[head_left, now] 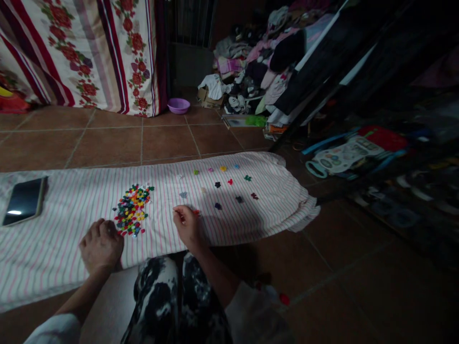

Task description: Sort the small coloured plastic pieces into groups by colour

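Observation:
A heap of small, many-coloured plastic pieces (131,210) lies on a striped cloth (161,186). My left hand (101,243) rests palm down at the heap's lower left edge, fingers curled under; nothing shows in it. To the right of the heap, my right hand (187,225) is closed in a pinch just above the cloth. Specks of red show between its fingers, but what it holds is too small to name. Orange-red pieces (196,212) lie beside its knuckles. Small single-colour clusters are spread beyond it, among them a black one (217,184), a yellow one (223,168) and a dark red one (254,196).
A phone (25,201) lies at the cloth's left end. Past the far edge are a tiled floor, a purple basin (178,105) and a floral curtain (107,57). Piled clothes (251,62) and a toy-like panel (346,155) are at the right.

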The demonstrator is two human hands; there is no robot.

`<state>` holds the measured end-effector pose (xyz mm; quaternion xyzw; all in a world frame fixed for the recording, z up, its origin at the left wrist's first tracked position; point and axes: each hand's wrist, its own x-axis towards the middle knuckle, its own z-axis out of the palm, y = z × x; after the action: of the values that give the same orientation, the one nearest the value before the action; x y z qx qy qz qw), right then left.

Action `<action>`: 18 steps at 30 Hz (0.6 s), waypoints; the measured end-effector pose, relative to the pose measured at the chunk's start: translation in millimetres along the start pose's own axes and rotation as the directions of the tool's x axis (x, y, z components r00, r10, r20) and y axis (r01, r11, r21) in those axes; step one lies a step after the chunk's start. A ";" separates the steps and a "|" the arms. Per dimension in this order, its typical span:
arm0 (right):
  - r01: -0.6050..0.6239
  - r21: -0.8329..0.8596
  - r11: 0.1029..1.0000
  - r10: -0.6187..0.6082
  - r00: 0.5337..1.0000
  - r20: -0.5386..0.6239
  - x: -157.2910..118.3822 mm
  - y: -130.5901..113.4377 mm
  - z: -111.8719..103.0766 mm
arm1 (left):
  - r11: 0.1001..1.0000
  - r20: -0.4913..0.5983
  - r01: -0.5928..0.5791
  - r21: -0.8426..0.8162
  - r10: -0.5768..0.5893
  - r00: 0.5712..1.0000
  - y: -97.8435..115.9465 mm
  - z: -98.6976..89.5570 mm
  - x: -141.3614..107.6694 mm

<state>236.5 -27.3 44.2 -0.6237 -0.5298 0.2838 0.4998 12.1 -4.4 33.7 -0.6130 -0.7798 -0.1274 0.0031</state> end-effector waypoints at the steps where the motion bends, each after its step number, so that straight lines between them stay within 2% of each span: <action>1: -0.020 0.005 1.000 0.020 0.999 -0.036 -1.0 7.1 -10.4 | 1.000 0.005 0.004 -0.005 -0.004 1.000 0.4 -0.8 -0.2; 4: -0.067 -0.007 0.998 0.065 0.987 -0.144 -3.1 32.6 -47.7 | 1.000 0.005 0.003 -0.022 -0.003 1.000 1.6 -3.5 -1.0; 7: -0.097 -0.023 0.995 0.089 0.969 -0.230 -3.0 59.5 -94.7 | 0.999 0.014 -0.006 -0.032 0.007 1.000 2.6 -5.7 -1.5; 10: -0.150 -0.078 0.986 0.106 0.909 -0.403 1.5 84.6 -146.1 | 0.999 0.029 0.007 -0.040 -0.006 1.000 3.6 -7.3 -1.5; 13: -0.187 -0.129 0.974 0.101 0.865 -0.491 9.2 106.5 -192.7 | 0.999 0.025 0.014 -0.053 -0.013 1.000 4.8 -8.7 -1.4; 15: -0.210 -0.136 0.968 0.103 0.829 -0.549 14.6 119.2 -217.2 | 0.998 0.032 0.016 -0.063 -0.014 0.999 5.5 -9.7 -1.4; 18: -0.226 -0.184 0.957 0.062 0.776 -0.628 21.8 135.6 -242.6 | 0.998 0.038 0.023 -0.066 -0.021 0.999 6.7 -10.9 -1.3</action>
<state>508.1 -76.7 5.1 -0.7785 -0.3193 0.0338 0.5394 17.2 -6.4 45.3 -0.6065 -0.7816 -0.1420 -0.0332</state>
